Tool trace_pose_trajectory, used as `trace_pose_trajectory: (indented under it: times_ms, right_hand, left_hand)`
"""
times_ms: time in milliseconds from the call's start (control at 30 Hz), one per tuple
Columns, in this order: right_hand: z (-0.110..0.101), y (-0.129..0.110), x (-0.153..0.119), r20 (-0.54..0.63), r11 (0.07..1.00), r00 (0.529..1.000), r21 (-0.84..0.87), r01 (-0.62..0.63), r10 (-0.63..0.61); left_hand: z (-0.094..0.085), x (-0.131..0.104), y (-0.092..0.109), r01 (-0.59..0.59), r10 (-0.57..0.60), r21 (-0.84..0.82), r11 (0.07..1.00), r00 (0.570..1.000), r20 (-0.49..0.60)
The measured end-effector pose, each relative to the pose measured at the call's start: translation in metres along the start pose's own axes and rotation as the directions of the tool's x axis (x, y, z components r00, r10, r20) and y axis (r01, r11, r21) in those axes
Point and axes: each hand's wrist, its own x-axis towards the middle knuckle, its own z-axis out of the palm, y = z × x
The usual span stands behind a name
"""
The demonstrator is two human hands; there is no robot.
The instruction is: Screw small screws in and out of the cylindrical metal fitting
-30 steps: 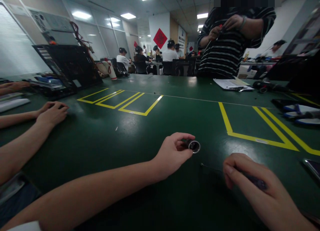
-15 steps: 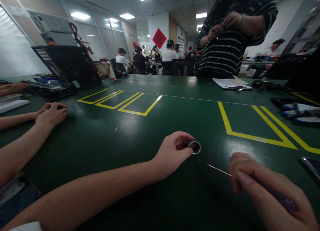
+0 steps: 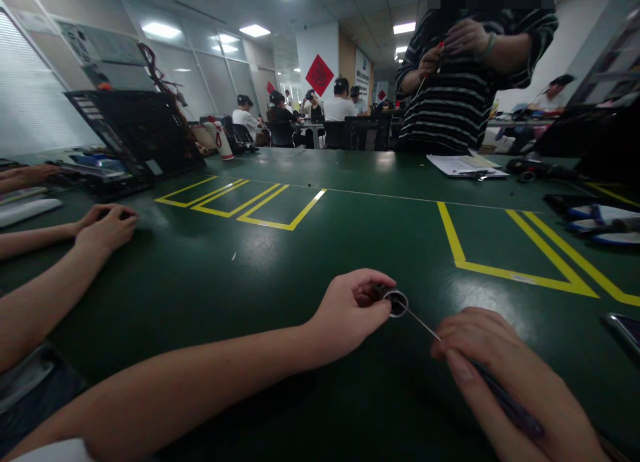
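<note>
Between the thumb and fingers of my left hand (image 3: 353,309) is a small round metal cylinder (image 3: 399,303), its ringed open end turned to the right. My right hand (image 3: 505,375) is closed around the dark handle of a screwdriver (image 3: 423,324). The thin shaft points left, and its tip reaches into the cylinder's opening. What the tip touches inside is hidden. Both hands are just above the green table (image 3: 280,282).
Yellow tape outlines (image 3: 265,223) mark the table. Another person's hands (image 3: 107,225) rest at the left. A clipboard (image 3: 465,166) lies at the far side, near a standing person in a striped top (image 3: 445,109). Blue-handled pliers (image 3: 607,222) and a phone-like object (image 3: 623,335) are at right.
My right hand has moved left with the screwdriver, and its tip has gone from beside the cylinder into its opening. My left hand has shifted slightly right and down.
</note>
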Motion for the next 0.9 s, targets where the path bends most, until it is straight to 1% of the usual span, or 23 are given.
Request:
trace_pose_trajectory:
  times_ms: [100,200,367,500,633,700,800,900]
  right_hand:
    - [0.0009,-0.0009,0.0011,0.010,0.999,0.999,-0.030,0.035,-0.035]
    - [0.0016,-0.0014,0.0025,0.025,0.998,0.998,-0.037,0.060,-0.059]
    - [0.0008,-0.0027,0.0037,-0.003,0.991,0.994,-0.082,0.109,-0.110]
    - [-0.0007,-0.0053,0.0066,-0.010,0.982,0.989,-0.122,0.143,-0.145]
    - [0.0003,-0.0064,0.0084,-0.003,0.972,0.984,-0.154,0.175,-0.178]
    - [0.0013,-0.0059,0.0079,-0.007,0.971,0.983,-0.156,0.182,-0.185]
    - [0.0025,-0.0049,0.0063,-0.013,0.971,0.982,-0.151,0.186,-0.190]
    - [0.0024,-0.0048,0.0049,-0.026,0.971,0.981,-0.150,0.184,-0.190]
  left_hand:
    - [-0.0007,-0.0001,-0.0021,0.004,-0.004,0.037,0.999,1.000,0.011]
    - [-0.0003,0.0004,-0.0045,-0.009,0.009,0.048,0.999,1.000,-0.017]
    - [0.0006,0.0001,-0.0066,-0.042,0.045,0.053,0.998,0.998,-0.050]
    - [0.0007,0.0001,-0.0054,-0.062,0.064,0.049,0.997,0.997,-0.050]
    - [0.0022,0.0011,-0.0033,-0.035,0.039,0.059,0.998,0.997,-0.064]
    - [0.0030,0.0018,-0.0031,-0.025,0.029,0.058,0.998,0.996,-0.078]
    - [0.0032,0.0032,-0.0043,-0.041,0.046,0.051,0.998,0.995,-0.093]
    - [0.0020,0.0043,-0.0061,-0.046,0.052,0.068,0.997,0.995,-0.080]
